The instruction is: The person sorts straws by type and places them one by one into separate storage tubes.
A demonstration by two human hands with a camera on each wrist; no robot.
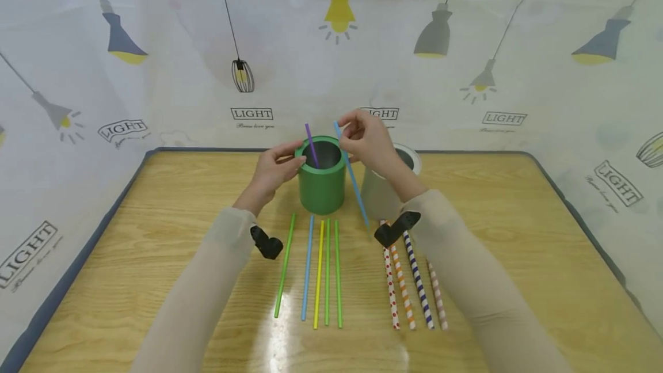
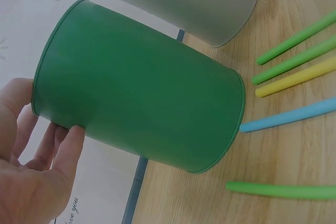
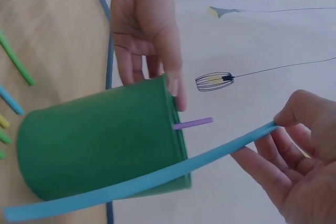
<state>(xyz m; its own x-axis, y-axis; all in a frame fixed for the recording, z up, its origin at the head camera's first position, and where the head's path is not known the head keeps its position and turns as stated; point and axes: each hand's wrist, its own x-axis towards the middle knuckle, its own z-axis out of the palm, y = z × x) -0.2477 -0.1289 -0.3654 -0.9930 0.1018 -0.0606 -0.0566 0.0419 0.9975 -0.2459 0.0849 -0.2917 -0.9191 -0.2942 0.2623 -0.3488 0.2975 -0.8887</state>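
Observation:
A green can (image 1: 322, 193) stands upright on the table with a purple straw (image 1: 311, 144) leaning inside it. My left hand (image 1: 270, 172) holds the can by its left side near the rim; in the left wrist view its fingertips (image 2: 76, 129) lie against the green wall. The thumb and fingers of my right hand (image 1: 370, 141) pinch a light blue straw (image 3: 157, 176) near its upper end. That straw slants down outside the can's right side, its lower end over the table in front of the white can (image 1: 374, 193).
Several plain straws, among them a yellow straw (image 1: 318, 275) and a blue straw (image 1: 308, 269), lie in front of the green can. Striped and dotted straws (image 1: 418, 281) lie before the white can, under the right forearm. A printed wall (image 1: 197, 62) borders the table's back edge.

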